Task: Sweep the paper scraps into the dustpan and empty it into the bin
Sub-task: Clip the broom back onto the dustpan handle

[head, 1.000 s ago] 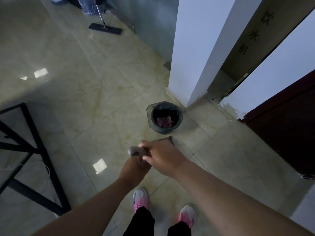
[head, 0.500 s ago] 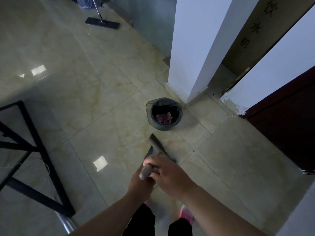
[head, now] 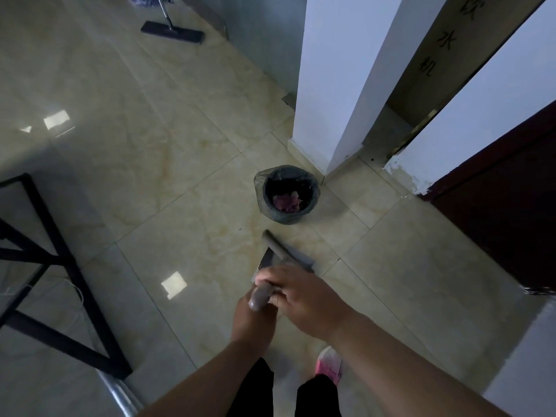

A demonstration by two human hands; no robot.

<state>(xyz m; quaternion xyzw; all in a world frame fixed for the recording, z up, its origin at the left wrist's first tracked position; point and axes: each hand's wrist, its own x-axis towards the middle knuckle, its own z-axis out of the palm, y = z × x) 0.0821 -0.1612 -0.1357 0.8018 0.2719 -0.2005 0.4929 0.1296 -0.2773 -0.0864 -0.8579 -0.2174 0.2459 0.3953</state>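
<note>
A small round bin (head: 310, 203) with a dark liner stands on the tiled floor by the white pillar's corner, pink paper scraps (head: 287, 203) lying inside. Just in front of it a dark grey sweeping tool head (head: 285, 251) rests low over the floor; I cannot tell dustpan from broom. Its round-ended handle (head: 258, 298) rises toward me. My left hand (head: 252, 320) is wrapped around the handle from below. My right hand (head: 304, 296) lies over the handle top with fingers curled on it. No loose scraps show on the floor.
A black metal table frame (head: 60, 260) stands at the left, with a shiny tube near its foot. A flat mop (head: 173, 31) leans at the far wall. A white pillar (head: 328, 85) and a dark red door (head: 505, 212) close off the right. My pink shoes are below.
My hands have drawn back toward me and lower. The grey tool head, earlier hidden under my hands close to the bin, now shows on the floor in front of it.
</note>
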